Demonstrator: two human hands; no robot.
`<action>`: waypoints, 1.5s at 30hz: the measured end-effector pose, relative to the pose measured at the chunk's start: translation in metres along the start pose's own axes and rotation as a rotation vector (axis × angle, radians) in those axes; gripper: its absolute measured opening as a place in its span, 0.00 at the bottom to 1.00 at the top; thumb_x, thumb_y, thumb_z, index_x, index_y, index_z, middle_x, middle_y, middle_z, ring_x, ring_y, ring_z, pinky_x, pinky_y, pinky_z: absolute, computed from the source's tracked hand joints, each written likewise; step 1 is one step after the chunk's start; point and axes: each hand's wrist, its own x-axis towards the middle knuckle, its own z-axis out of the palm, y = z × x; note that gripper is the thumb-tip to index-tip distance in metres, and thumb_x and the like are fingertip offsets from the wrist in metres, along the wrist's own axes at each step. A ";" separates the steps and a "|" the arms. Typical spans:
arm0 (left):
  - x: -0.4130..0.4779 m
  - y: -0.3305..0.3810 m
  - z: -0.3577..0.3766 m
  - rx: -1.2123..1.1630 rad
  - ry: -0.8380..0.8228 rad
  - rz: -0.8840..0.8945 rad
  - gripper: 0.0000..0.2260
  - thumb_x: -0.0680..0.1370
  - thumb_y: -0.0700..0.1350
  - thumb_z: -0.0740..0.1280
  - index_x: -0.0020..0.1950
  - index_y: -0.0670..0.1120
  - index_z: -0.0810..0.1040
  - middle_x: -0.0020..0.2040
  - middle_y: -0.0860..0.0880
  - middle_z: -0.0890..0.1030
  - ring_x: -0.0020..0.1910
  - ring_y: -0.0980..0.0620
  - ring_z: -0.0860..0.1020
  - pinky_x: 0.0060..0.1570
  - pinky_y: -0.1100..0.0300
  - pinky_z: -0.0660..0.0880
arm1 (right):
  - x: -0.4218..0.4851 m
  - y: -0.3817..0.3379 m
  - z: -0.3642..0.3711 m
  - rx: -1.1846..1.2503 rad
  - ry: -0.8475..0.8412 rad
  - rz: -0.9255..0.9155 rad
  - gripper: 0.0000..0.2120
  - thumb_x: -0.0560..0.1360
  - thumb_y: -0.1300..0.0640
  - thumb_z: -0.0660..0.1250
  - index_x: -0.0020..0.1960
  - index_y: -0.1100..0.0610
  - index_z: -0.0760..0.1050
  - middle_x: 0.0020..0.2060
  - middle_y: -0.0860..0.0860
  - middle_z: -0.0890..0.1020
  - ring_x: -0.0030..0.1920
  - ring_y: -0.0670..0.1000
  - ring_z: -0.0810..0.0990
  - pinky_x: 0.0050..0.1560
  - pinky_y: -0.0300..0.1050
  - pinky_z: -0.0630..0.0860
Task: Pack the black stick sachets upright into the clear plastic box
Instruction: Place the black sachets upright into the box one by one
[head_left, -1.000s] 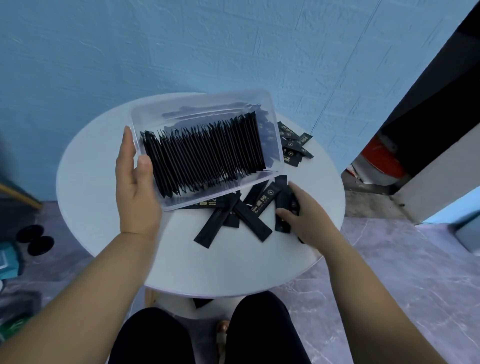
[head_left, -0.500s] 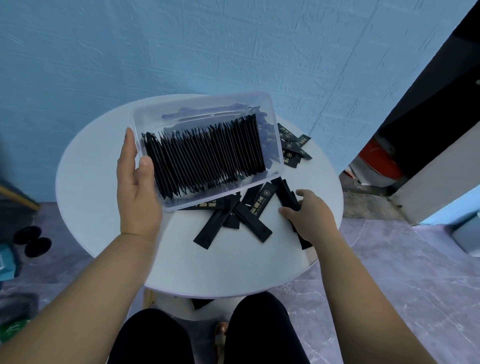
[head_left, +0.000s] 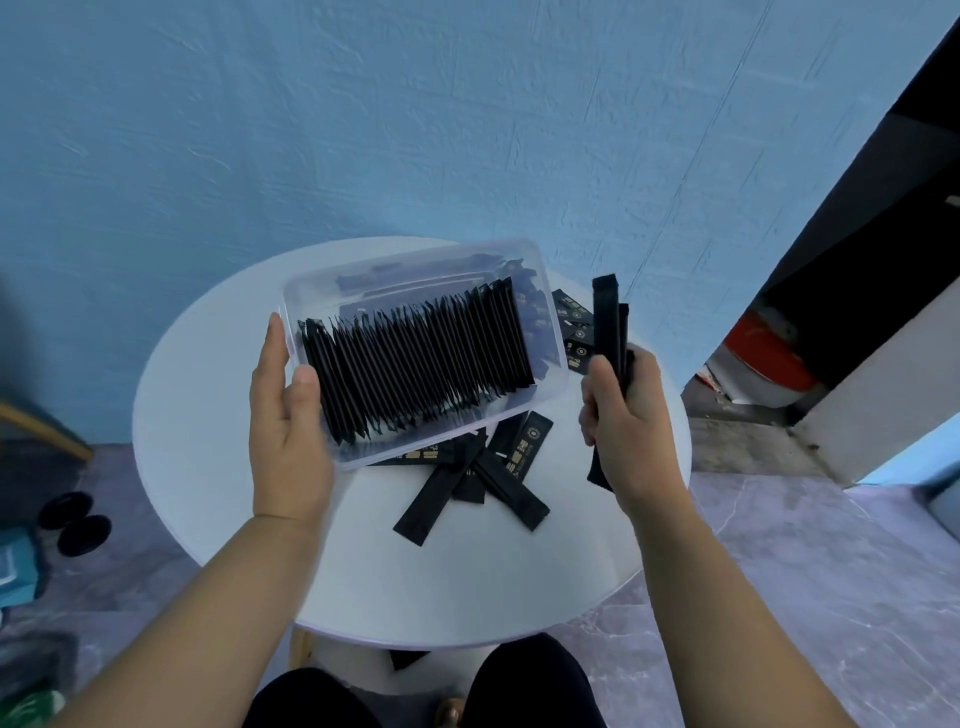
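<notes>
Gripping a small bundle of black stick sachets (head_left: 608, 322), the right hand (head_left: 626, 431) sits at centre right of the head view. Its fingers are curled round the lower ends so the sticks stand upright, just beside the right end of the clear rectangular plastic box (head_left: 322, 291). The left hand (head_left: 288, 436), left of centre, holds the box's left end, thumb over the near rim and fingers along the outer wall. The box is tilted toward the camera above the round white desk (head_left: 208, 415). A dense row of packed sachets (head_left: 421, 364) fills most of the box, standing on edge and leaning left. Loose sachets (head_left: 483, 478) lie crossed on the desk below the box, and further sachets (head_left: 574, 322) lie behind its right end.

The row looks tight, so forcing the bundle into the little room left could buckle sticks or tip their neighbours. With the box tilted and held by one end only, a hard push might make the row slide or twist the box out of the grip. The bundle is uneven, so one stick may slip free.
</notes>
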 end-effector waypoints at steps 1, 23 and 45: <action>0.000 -0.001 0.000 -0.005 -0.006 0.001 0.19 0.78 0.58 0.57 0.68 0.71 0.63 0.73 0.59 0.65 0.73 0.57 0.62 0.73 0.48 0.57 | 0.005 -0.011 0.006 0.021 -0.053 -0.060 0.02 0.81 0.56 0.56 0.51 0.51 0.67 0.34 0.50 0.70 0.30 0.47 0.66 0.29 0.40 0.67; 0.003 0.004 0.005 0.016 0.015 0.015 0.19 0.79 0.50 0.55 0.70 0.61 0.61 0.65 0.68 0.66 0.68 0.71 0.62 0.70 0.67 0.56 | 0.036 -0.012 0.084 -0.584 -0.688 -0.458 0.13 0.76 0.61 0.65 0.60 0.56 0.78 0.51 0.49 0.78 0.51 0.46 0.76 0.55 0.34 0.70; -0.004 0.015 0.005 0.061 -0.034 0.083 0.18 0.79 0.48 0.55 0.67 0.63 0.60 0.60 0.79 0.66 0.64 0.75 0.63 0.59 0.79 0.59 | 0.055 -0.033 0.070 -0.123 0.099 -0.312 0.11 0.75 0.57 0.67 0.38 0.46 0.68 0.32 0.48 0.78 0.37 0.55 0.82 0.43 0.55 0.80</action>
